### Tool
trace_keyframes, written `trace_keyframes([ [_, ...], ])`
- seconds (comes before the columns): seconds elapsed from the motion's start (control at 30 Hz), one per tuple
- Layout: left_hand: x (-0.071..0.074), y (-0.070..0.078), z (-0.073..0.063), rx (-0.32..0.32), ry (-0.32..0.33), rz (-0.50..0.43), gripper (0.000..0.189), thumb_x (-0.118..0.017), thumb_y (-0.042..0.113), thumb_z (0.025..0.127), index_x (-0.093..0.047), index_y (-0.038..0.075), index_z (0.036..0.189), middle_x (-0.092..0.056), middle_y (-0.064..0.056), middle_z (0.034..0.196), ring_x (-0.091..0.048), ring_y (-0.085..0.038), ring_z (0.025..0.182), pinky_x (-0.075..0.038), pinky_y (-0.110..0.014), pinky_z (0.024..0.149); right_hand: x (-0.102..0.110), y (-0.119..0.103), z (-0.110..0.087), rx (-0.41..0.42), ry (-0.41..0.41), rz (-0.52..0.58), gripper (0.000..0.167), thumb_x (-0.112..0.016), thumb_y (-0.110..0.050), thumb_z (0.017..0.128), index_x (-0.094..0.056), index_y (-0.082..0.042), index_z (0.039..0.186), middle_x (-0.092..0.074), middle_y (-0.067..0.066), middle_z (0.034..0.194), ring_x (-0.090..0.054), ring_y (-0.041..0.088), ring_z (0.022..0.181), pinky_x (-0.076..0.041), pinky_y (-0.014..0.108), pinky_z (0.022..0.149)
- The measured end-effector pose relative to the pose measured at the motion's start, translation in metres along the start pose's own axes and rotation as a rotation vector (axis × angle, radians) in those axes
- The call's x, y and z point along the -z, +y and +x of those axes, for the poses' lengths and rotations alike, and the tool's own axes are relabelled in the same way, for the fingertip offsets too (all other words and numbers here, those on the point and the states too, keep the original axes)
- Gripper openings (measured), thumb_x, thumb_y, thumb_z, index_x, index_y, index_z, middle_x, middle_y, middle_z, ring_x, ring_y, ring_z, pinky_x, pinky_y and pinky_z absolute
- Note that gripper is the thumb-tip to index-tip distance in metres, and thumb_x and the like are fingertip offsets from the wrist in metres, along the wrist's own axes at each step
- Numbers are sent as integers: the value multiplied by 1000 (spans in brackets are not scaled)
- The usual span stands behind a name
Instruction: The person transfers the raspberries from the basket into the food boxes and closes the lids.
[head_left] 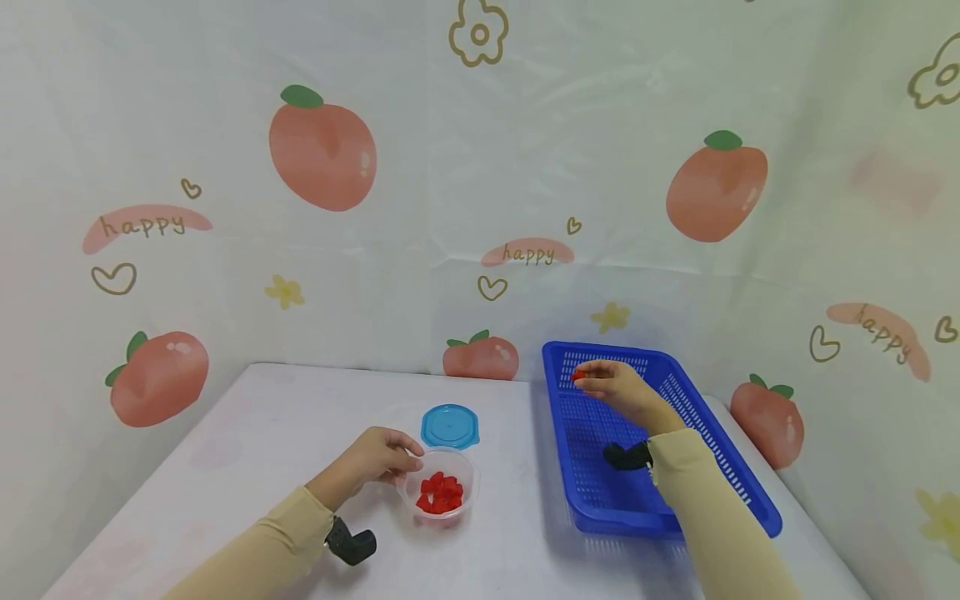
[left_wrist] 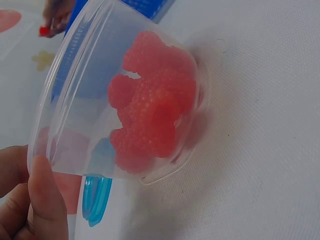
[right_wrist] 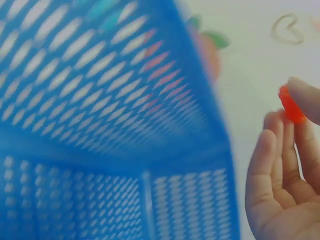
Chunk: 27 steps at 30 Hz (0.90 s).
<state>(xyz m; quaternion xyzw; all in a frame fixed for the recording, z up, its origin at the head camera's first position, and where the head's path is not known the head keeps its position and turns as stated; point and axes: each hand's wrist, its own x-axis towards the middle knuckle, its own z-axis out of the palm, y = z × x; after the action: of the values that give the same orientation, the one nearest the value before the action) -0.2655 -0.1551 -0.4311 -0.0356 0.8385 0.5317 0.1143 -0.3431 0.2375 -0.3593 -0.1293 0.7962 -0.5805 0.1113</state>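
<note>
My left hand (head_left: 382, 454) pinches the rim of a clear round plastic tub (left_wrist: 75, 150) at the table's middle. Several red raspberries (left_wrist: 155, 100) lie in a heap on the tub's bottom. Over the far left part of a blue plastic basket (head_left: 566, 483), my right hand (head_left: 618, 390) holds a single raspberry (right_wrist: 291, 105) between thumb and fingertips. In the right wrist view that raspberry appears beside the basket's corner, above its rim. The left wrist view also catches the right hand with its raspberry in the upper left corner.
A blue lid (head_left: 450, 426) lies flat just behind the tub. The basket, with slotted sides, stands on the right of the white-covered table (head_left: 300, 408). Behind the table hangs a white cloth (head_left: 420, 292) printed with fruit, hearts and flowers.
</note>
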Motion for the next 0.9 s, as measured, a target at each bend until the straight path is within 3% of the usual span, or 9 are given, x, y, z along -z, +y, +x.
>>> trace_keyframes([
  [0.27,1,0,1,-6,-11,-14,19,-77,14,81,-70,5,97,-62,-7,73,-54,-17,56,-54,-24,56,-11,-29,-9,118,67,254,16,-60,-9,95,-57,-12,111,-59,-5,105,-57,12,106,-49,20,94],
  [0.37,1,0,1,-2,-11,-15,20,-77,14,81,-70,5,97,-62,-7,73,-54,-16,56,-54,-24,56,-23,-39,-16,144,88,347,16,-59,-5,95,-58,-13,109,-59,-4,105,-58,11,102,-50,18,91],
  [0.57,0,1,1,14,-14,-17,19,-76,14,82,-69,5,97,-63,-7,73,-54,-16,55,-54,-24,57,-55,-55,-30,161,110,402,18,-60,-4,94,-57,-11,110,-58,-3,106,-59,10,101,-50,19,91],
  [0.9,-1,0,2,9,-10,-21,18,-76,13,82,-70,5,97,-63,-7,74,-55,-16,55,-54,-24,56,-104,-64,-46,227,46,425,20,-62,0,92,-62,-17,103,-61,-2,100,-58,11,97,-51,19,89],
])
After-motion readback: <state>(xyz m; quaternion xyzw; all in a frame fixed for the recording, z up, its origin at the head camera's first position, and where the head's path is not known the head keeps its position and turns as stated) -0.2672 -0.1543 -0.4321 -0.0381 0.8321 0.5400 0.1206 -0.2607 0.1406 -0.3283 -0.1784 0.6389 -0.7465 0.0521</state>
